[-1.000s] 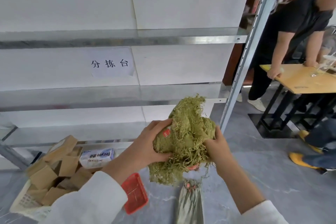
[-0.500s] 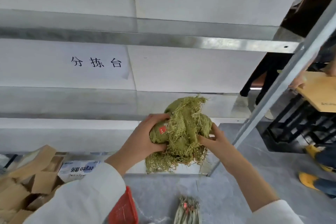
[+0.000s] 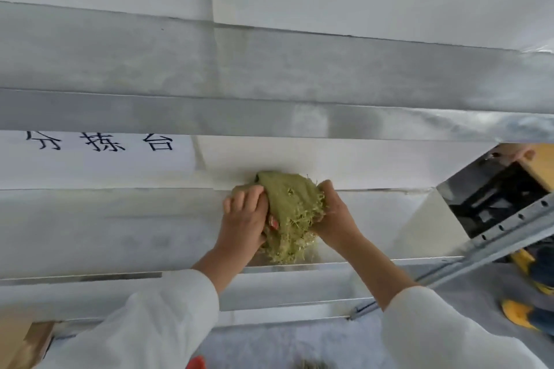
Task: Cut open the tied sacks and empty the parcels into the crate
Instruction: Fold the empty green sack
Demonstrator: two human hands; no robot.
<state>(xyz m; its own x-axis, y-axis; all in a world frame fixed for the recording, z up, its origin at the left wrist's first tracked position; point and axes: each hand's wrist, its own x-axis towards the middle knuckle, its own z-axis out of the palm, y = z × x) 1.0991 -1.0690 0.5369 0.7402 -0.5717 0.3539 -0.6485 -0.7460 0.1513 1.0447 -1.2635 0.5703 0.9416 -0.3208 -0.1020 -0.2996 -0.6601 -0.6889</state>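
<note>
With both arms stretched forward, we grip the crumpled green mesh sack (image 3: 289, 198) from either side, our left hand (image 3: 244, 220) and right hand (image 3: 334, 217) curling their fingers into it, low over the metal shelf (image 3: 120, 234), near the white back panel (image 3: 374, 163).

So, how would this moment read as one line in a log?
left grip: holds crumpled green mesh sack | right grip: holds same sack | place: over metal shelf

I counted one sack (image 3: 287, 198) at mid-frame and two hands, a left hand (image 3: 244, 219) and a right hand (image 3: 335, 219). There was one sign (image 3: 99, 159) at left, one box (image 3: 30, 344) at lower left, and two shoes at the right edge, an upper shoe (image 3: 521, 259) and a lower shoe (image 3: 517, 313).
</note>
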